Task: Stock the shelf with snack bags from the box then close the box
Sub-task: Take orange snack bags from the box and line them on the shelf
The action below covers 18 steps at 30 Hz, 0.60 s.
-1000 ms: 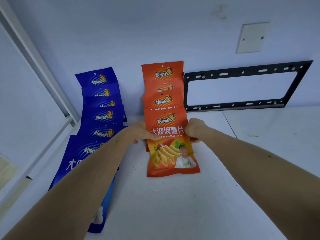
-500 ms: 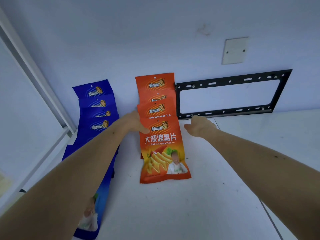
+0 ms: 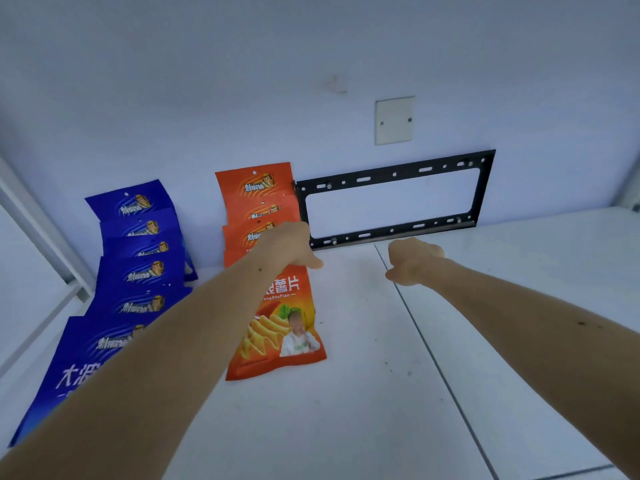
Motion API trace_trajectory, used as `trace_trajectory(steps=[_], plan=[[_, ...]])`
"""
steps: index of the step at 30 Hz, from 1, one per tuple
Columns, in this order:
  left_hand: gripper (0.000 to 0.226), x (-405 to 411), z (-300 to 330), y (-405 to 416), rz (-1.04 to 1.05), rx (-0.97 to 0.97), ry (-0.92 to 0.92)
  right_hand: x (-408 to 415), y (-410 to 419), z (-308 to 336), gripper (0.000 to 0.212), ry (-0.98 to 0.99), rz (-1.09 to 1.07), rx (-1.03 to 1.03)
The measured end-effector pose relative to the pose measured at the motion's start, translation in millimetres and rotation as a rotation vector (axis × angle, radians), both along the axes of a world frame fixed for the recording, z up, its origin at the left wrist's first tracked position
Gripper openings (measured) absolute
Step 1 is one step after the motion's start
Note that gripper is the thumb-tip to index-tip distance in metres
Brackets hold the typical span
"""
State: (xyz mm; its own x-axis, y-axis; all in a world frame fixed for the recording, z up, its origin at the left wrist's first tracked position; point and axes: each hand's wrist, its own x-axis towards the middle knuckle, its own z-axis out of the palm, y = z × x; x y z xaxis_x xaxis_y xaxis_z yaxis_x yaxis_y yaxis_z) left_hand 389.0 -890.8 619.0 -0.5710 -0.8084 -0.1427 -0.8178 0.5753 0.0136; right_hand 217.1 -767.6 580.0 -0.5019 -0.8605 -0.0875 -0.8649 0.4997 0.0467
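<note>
Several orange snack bags (image 3: 254,183) lean in an overlapping row against the back wall. The front orange bag (image 3: 284,336) lies on the white shelf (image 3: 346,417). My left hand (image 3: 287,251) rests palm down over that bag's top edge, thumb sticking out to the right; its fingers are hidden. My right hand (image 3: 412,261) hovers over the bare shelf to the right of the bag, apart from it, fingers curled in and holding nothing. A row of blue snack bags (image 3: 138,271) runs along the left, partly hidden by my left forearm. The box is out of view.
A black metal bracket frame (image 3: 394,174) is fixed to the back wall right of the orange bags, under a white wall plate (image 3: 394,121). A white upright post (image 3: 34,230) bounds the shelf on the left. A seam (image 3: 415,336) crosses the shelf board.
My right hand let go of the front orange bag and moved off to the right. My left hand slid from the bag's top left corner across its top edge.
</note>
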Motion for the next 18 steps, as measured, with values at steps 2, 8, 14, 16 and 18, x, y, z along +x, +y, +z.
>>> trace_trajectory(steps=[2,8,14,16,18], plan=[[0.057,-13.0,-0.6,12.8,-0.049,-0.019,-0.02,-10.2,13.5,-0.3,0.007,-0.001,-0.018,0.013],[0.062,-36.8,0.3,52.4,-0.174,-0.012,-0.057,-31.8,72.4,-5.1,0.024,-0.058,-0.106,-0.024],[0.066,-43.9,-15.5,115.5,-0.335,-0.007,-0.082,-21.7,156.3,-12.8,0.028,-0.059,-0.22,-0.021],[0.065,-45.8,-22.1,138.6,-0.376,-0.001,-0.08,-16.5,184.7,-16.6,0.028,-0.062,-0.256,-0.036],[0.063,-49.5,-26.9,163.6,-0.412,0.009,-0.074,-10.9,214.5,-20.4,0.028,-0.065,-0.293,-0.048]])
